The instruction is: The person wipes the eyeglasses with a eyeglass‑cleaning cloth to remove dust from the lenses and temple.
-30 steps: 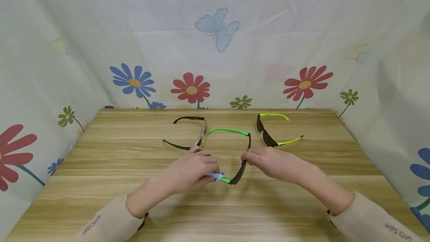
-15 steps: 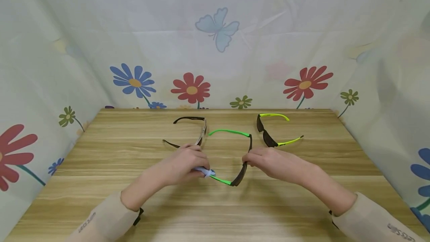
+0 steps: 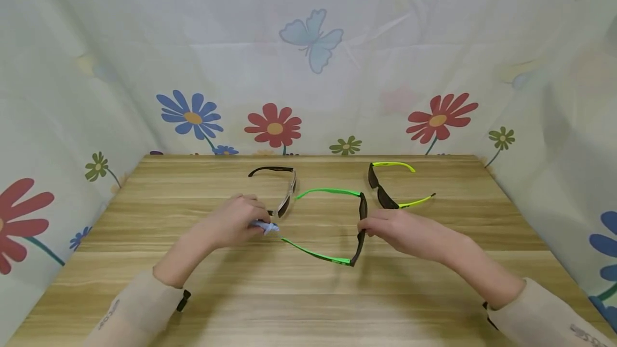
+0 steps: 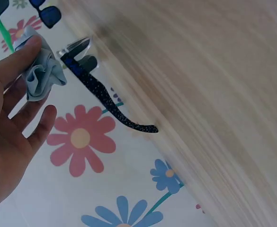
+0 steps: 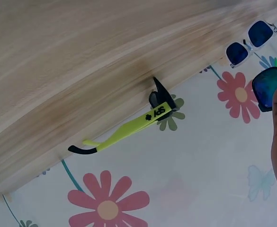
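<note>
- I am taking the green-armed glasses (image 3: 363,208) as my clock's centre; they are sitting mid-view, arms pointing towards 9.
- At 10 o'clock, black-armed glasses (image 3: 284,207) are lying on the bench (image 3: 308,309), and the left hand (image 3: 236,221) is blocking most of their nearer arm from the head view.
- At 2 o'clock, yellow-armed glasses (image 3: 387,198) are resting with arms pointing towards 3, just beyond the right hand (image 3: 400,232).
- At 9, the left hand is pinching a crumpled pale blue cloth (image 3: 265,226) under its thumb; the cloth is showing just beside the tip of the nearer green arm.
- At 3, the right hand is keeping a narrow grip on the middle of the green-armed glasses' dark front, a lens showing on each side.
- Beige sleeves (image 3: 140,304) are reaching in from 8 and 4.
- The bench is showing pale wood grain.
- Behind it, a white backdrop (image 3: 193,42) is hanging, with a blue butterfly (image 3: 312,40) near 12 and a blue flower (image 3: 193,118) at 10.
</note>
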The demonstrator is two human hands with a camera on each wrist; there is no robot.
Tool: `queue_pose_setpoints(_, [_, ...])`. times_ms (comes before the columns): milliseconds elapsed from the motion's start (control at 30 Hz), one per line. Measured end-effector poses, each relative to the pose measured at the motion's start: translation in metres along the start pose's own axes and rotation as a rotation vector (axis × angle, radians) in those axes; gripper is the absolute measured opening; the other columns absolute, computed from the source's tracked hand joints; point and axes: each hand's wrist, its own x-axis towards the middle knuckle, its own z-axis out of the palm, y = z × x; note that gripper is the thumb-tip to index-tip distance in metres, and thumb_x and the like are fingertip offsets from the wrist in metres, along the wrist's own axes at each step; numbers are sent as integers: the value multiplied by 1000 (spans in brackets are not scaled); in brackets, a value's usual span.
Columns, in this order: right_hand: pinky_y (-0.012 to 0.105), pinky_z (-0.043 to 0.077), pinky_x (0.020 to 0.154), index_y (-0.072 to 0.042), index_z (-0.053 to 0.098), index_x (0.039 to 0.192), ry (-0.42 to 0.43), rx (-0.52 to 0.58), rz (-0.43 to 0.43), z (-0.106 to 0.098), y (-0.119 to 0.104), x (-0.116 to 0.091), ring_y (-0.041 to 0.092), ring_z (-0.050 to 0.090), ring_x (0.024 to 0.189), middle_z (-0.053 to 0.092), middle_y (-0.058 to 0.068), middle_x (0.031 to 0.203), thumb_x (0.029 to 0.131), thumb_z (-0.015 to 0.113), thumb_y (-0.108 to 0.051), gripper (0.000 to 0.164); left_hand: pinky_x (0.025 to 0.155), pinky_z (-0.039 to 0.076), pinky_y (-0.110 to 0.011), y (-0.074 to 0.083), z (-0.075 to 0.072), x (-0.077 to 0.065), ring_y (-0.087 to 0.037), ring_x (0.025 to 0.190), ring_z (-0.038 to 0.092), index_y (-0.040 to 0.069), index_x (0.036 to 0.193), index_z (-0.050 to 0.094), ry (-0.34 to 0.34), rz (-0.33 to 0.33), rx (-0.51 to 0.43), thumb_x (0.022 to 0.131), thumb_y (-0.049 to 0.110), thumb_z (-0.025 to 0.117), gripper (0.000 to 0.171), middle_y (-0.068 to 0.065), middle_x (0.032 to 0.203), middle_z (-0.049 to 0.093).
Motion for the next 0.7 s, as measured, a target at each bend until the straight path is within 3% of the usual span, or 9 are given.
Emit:
queue_pose_setpoints(233, [23, 55, 76, -4, 65, 113, 2, -14, -18, 5, 2, 2, 9, 66, 87, 68, 2, 99, 84, 72, 17, 36, 74, 54, -34, 7, -9, 6, -13, 78, 61, 6, 99, 76, 68, -19, -6, 87, 12, 84, 15, 2, 90, 69])
queue_pose_setpoints(700, [22, 54, 78, -4, 67, 114, -39, -1, 11, 9, -3, 2, 10, 66, 87, 69, 1, 99, 86, 70, 16, 35, 73, 56, -30, 19, -6, 23, -11, 79, 63, 7, 101, 77, 168, -127, -6, 86, 13, 86, 18, 1, 93, 71])
